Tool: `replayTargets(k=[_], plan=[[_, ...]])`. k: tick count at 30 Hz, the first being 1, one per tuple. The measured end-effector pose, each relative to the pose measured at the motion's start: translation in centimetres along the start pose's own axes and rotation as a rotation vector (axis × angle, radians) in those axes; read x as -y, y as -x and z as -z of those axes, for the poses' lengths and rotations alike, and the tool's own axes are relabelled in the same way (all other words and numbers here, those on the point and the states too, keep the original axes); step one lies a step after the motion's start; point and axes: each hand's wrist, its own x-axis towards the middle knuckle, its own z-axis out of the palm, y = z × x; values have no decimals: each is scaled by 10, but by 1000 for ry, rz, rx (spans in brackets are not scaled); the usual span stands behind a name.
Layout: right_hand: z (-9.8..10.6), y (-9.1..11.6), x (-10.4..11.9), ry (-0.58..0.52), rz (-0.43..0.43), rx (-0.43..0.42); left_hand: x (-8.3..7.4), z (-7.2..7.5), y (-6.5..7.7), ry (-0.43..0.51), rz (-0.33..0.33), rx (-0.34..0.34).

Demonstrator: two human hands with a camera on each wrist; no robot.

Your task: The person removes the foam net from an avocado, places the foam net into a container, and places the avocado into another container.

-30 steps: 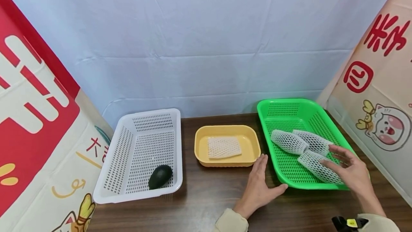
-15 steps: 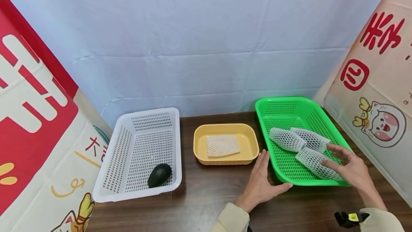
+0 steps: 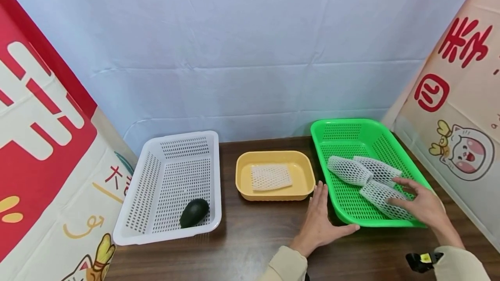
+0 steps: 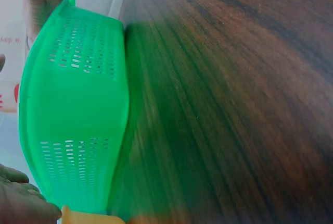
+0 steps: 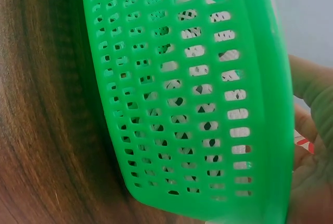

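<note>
Inside the green basket (image 3: 384, 223) lie three white foam fruit nets, plump and with something dark showing through the mesh in the right wrist view. Over the front net (image 3: 380, 198) is my right hand (image 3: 423, 205), thumb and fingers apart and curved, the thumb overlapping the net in the head view. My left hand (image 3: 318, 224) is spread beside the basket's near left corner, its fingertips between the basket and the yellow tray (image 3: 274, 196). A flat foam net (image 3: 271, 177) lies in that tray.
To the left stands a white basket (image 3: 134, 185) with a dark green avocado (image 3: 194, 213) in its near right corner. All containers sit on a brown wooden table (image 3: 242, 246). A pale cloth (image 3: 250, 55) hangs behind, with printed panels at both sides.
My left hand has shifted slightly right, its thumb closer under the green basket's near edge. My right hand has moved slightly left over the front net. The containers have not moved.
</note>
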Motion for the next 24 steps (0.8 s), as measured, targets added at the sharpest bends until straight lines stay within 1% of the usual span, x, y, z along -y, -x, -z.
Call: replayTargets(k=[4,8,11,14,17,21,24], plan=[[-1,-1,-2,5,9,11,-1,-3,0,-24,-18,-12],[-2,-4,-3,10,32,30,-2,-5,-1,0,-11,-7],[-3,-7,-4,34,45,48,-2,-7,-3,38,2,-8],[-5,-9,-5,57,48,69,-2,-10,-6,107,24,-10],[-7,-11,-6,48,41,95,-1,-13,-8,167,47,-10],[-8,-12,-7,57,37,118,0,-17,-10,194,56,-10],[-9,-14,-7,88,51,114,0,-20,-11,208,63,-10]])
